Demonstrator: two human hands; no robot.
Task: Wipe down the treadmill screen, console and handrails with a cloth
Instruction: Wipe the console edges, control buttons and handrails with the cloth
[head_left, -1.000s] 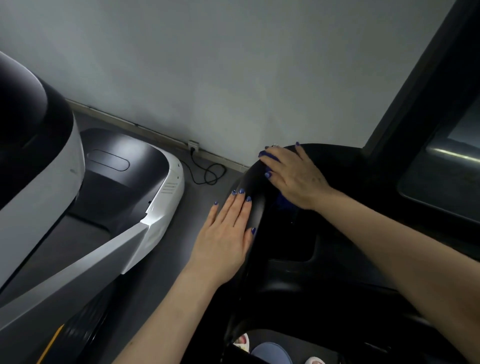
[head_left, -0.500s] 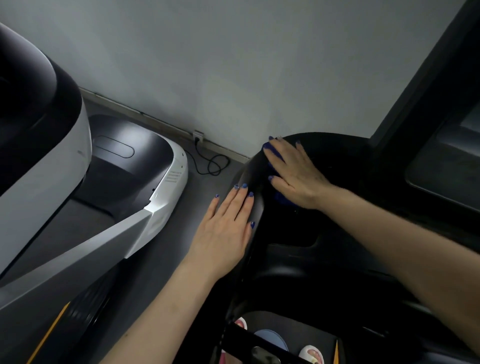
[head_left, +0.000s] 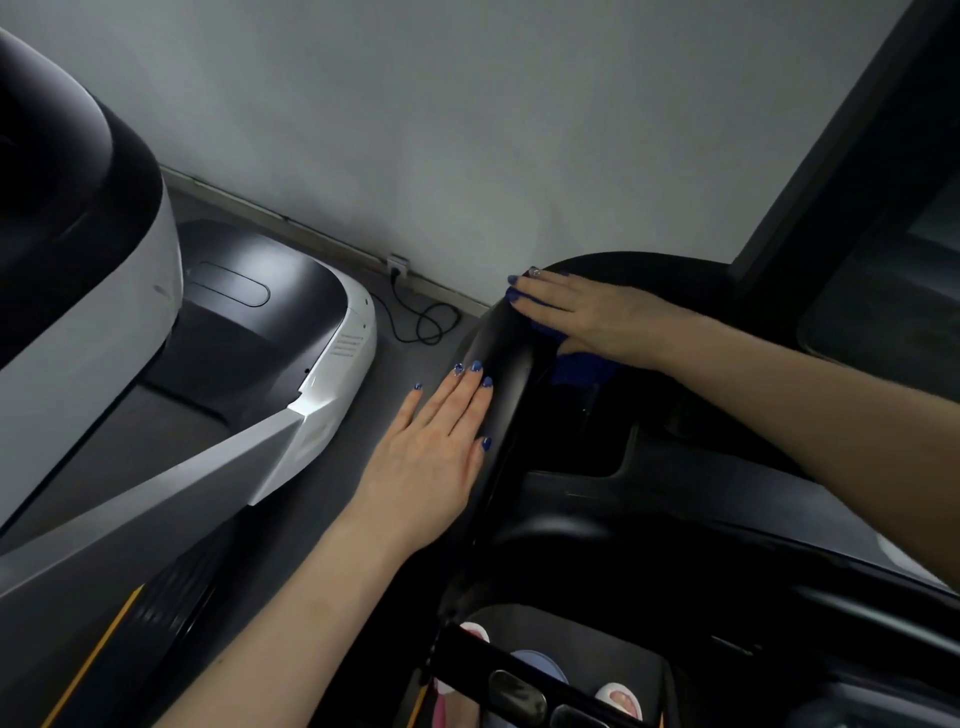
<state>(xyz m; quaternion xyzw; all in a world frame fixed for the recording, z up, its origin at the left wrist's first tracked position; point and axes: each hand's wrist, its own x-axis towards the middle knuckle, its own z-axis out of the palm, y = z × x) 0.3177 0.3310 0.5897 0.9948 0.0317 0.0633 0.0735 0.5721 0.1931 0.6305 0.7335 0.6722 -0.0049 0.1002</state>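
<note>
A black treadmill console (head_left: 597, 499) fills the lower right, its dark screen (head_left: 883, 291) at the right edge. My right hand (head_left: 587, 312) lies flat on the console's upper left corner and presses a blue cloth (head_left: 576, 366) against it; most of the cloth is hidden under the palm. My left hand (head_left: 431, 457) rests flat, fingers together, against the console's left outer side and holds nothing. A black handrail bar (head_left: 519, 680) crosses the bottom of the view.
A second treadmill in white and black (head_left: 291, 415) stands close on the left, with a narrow strip of grey floor (head_left: 322, 530) between the two. A black power cable (head_left: 421, 322) lies coiled by the wall socket. Feet in slippers (head_left: 618, 699) show below the console.
My right hand and the cloth have slid a little along the console's top left corner, the fingers now pointing more to the left. The left hand has stayed in place. The view has shifted slightly.
</note>
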